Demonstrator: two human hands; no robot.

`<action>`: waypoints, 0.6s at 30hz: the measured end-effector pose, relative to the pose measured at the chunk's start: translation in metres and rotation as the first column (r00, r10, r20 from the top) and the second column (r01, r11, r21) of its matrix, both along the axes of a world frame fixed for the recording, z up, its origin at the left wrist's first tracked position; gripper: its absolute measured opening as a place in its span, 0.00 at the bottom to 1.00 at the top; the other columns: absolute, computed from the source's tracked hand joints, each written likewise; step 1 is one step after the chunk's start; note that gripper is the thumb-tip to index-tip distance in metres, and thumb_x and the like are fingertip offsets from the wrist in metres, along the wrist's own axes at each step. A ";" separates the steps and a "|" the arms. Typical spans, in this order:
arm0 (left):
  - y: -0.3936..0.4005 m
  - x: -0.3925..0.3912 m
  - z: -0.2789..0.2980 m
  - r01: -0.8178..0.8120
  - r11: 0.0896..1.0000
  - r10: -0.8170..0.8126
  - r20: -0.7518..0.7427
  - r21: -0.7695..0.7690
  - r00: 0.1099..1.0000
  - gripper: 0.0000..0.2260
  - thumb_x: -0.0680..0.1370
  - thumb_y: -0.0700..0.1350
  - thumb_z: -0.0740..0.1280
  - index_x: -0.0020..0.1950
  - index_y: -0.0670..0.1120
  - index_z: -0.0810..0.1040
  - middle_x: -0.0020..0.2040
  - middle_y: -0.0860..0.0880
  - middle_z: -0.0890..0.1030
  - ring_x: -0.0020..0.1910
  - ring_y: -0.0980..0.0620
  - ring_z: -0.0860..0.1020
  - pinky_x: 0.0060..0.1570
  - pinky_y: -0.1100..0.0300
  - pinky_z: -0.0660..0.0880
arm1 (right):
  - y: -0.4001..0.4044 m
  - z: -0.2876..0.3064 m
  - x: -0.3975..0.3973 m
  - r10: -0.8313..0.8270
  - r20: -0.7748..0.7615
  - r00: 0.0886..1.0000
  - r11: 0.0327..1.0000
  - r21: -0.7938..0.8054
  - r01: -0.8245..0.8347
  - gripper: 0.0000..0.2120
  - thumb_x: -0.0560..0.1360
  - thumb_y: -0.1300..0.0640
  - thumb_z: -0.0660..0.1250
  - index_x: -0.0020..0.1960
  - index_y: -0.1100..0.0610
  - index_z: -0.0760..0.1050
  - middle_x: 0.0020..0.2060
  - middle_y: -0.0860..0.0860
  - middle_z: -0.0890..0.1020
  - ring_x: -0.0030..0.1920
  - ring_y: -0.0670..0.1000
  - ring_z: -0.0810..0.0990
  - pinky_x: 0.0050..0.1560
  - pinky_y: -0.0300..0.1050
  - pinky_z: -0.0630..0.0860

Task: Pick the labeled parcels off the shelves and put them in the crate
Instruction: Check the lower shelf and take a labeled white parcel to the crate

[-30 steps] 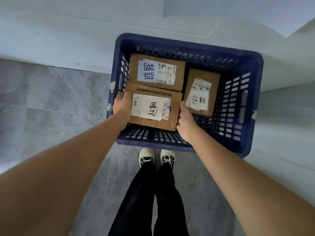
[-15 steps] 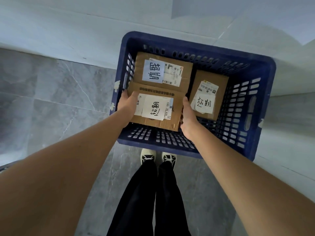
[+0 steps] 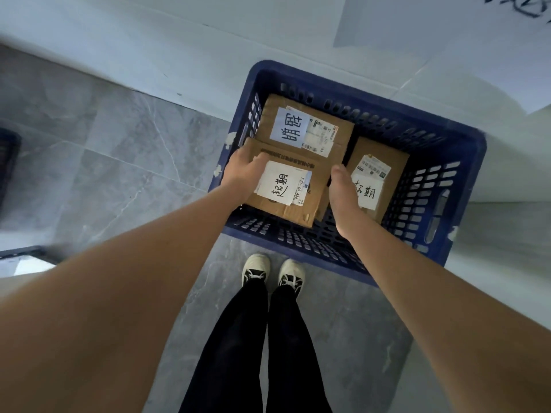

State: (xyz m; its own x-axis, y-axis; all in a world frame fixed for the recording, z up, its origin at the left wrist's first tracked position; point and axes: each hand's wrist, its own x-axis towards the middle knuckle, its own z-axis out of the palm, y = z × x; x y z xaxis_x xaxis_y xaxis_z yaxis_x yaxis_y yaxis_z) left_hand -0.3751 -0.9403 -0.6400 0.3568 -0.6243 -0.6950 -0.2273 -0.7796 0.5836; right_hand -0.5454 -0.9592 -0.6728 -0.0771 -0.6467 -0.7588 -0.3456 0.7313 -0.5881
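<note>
The near parcel (image 3: 293, 189) has been lowered further into the blue crate (image 3: 456, 174), overlapping the far parcel (image 3: 304, 126). It is gripped by the left hand (image 3: 244, 171); the right hand (image 3: 343, 192) is held straight-fingered at its edge, beside a third parcel (image 3: 377, 174).
</note>
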 end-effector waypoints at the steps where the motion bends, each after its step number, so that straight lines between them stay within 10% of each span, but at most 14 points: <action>1: 0.004 -0.002 0.002 -0.020 1.000 0.020 -0.006 -0.003 1.000 0.21 0.82 0.49 0.58 0.75 0.49 0.65 0.63 0.53 0.74 0.58 0.53 0.73 0.53 0.62 0.64 | 0.003 0.005 0.002 0.052 -0.024 0.998 0.998 -0.029 -0.053 0.25 0.84 0.47 0.47 0.79 0.53 0.58 0.78 0.51 0.61 0.77 0.53 0.59 0.76 0.53 0.56; 13: 0.090 0.036 0.046 0.029 1.000 -0.029 0.087 0.002 0.996 0.22 0.80 0.47 0.60 0.74 0.47 0.67 0.60 0.48 0.75 0.57 0.48 0.73 0.50 0.60 0.69 | 0.042 0.049 0.043 0.591 -0.260 0.764 0.758 -0.145 -0.636 0.27 0.84 0.45 0.50 0.80 0.53 0.53 0.80 0.50 0.53 0.79 0.51 0.52 0.78 0.53 0.53; 18: 0.149 0.071 0.056 0.012 0.999 -0.016 0.163 0.031 0.987 0.26 0.81 0.50 0.60 0.78 0.46 0.60 0.76 0.46 0.64 0.74 0.47 0.63 0.70 0.55 0.61 | 0.082 0.061 0.086 0.751 -0.358 0.555 0.537 -0.159 -0.828 0.27 0.84 0.47 0.49 0.80 0.54 0.52 0.80 0.50 0.53 0.80 0.51 0.50 0.78 0.53 0.51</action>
State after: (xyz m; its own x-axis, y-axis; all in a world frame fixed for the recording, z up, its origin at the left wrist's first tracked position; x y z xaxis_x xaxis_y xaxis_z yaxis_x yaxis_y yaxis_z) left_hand -0.3037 -0.7912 -0.5839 0.4581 -0.6098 -0.6467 -0.3283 -0.7922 0.5144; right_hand -0.4599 -0.8772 -0.6119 0.4374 -0.6973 -0.5678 -0.8406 -0.0929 -0.5336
